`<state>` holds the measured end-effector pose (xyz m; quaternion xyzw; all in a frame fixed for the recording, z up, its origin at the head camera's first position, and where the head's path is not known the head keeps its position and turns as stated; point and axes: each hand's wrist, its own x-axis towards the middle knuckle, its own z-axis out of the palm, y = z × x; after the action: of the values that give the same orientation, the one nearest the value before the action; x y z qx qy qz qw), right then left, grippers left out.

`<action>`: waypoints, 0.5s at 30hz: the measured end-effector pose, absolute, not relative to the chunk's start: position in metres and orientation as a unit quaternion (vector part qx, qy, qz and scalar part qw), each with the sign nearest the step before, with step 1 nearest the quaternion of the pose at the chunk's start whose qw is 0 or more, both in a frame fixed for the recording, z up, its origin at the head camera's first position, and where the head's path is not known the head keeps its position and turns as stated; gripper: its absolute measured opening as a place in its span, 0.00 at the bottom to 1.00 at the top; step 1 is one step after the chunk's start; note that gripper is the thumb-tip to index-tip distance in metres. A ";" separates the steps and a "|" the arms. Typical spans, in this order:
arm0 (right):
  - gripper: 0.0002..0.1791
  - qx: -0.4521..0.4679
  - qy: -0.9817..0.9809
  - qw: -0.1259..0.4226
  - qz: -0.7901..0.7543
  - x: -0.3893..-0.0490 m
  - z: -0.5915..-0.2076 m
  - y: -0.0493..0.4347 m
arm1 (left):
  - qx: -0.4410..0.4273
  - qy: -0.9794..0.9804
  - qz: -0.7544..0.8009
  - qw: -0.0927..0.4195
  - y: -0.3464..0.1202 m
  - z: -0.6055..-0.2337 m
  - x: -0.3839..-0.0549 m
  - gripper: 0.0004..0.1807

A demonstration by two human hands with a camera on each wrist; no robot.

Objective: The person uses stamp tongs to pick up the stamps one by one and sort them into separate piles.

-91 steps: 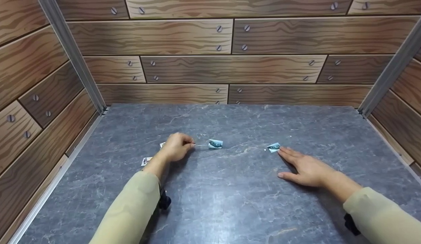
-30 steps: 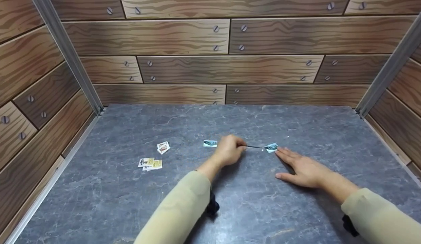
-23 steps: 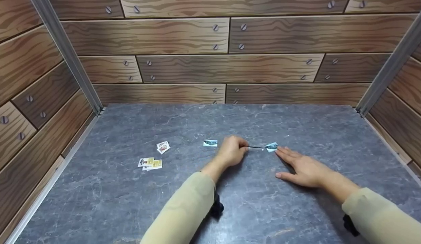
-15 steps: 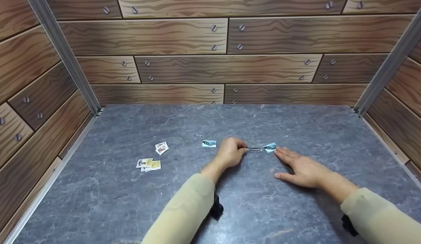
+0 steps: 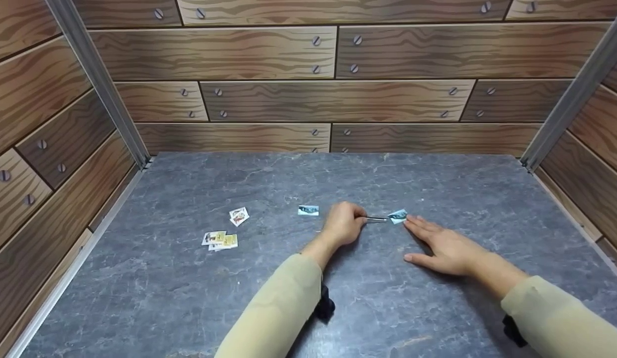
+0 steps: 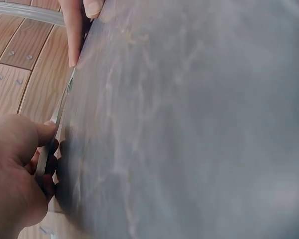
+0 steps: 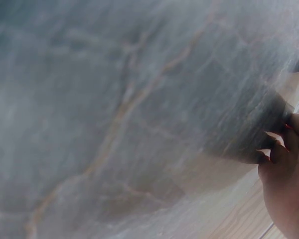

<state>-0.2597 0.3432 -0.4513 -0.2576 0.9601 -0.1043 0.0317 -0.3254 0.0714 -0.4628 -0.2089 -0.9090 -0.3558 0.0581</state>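
Note:
My left hand (image 5: 343,222) pinches a pair of slim metal tweezers (image 5: 375,218) between thumb and fingers. They point right, their tips right at the left edge of a small blue stamp (image 5: 398,217). In the left wrist view the tweezers (image 6: 61,107) run from my hand toward the other hand's fingers. My right hand (image 5: 445,248) lies flat, palm down, fingertips at the stamp's right edge and thumb spread. The right wrist view shows only part of that hand, at its right edge. Another blue stamp (image 5: 308,210) lies left of my left hand.
Two overlapping yellow and white stamps (image 5: 221,240) lie at the left of the grey marbled table (image 5: 388,318). Behind them is a white and red stamp pair (image 5: 239,216). Wood-patterned walls (image 5: 278,102) enclose the back and sides.
My left hand has moved right with the tweezers, from beside the left blue stamp to the right one, uncovering the stamps at the left. My right hand has stayed in place.

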 end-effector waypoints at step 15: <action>0.50 -0.260 0.959 0.033 -0.105 -0.260 -0.452 0.344 | -0.191 -0.911 -0.361 0.066 0.081 -0.466 -0.325 0.05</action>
<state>-0.2603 0.3441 -0.4522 -0.2597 0.9594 -0.1052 0.0328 -0.3247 0.0811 -0.4664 -0.1909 -0.9105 -0.3609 0.0658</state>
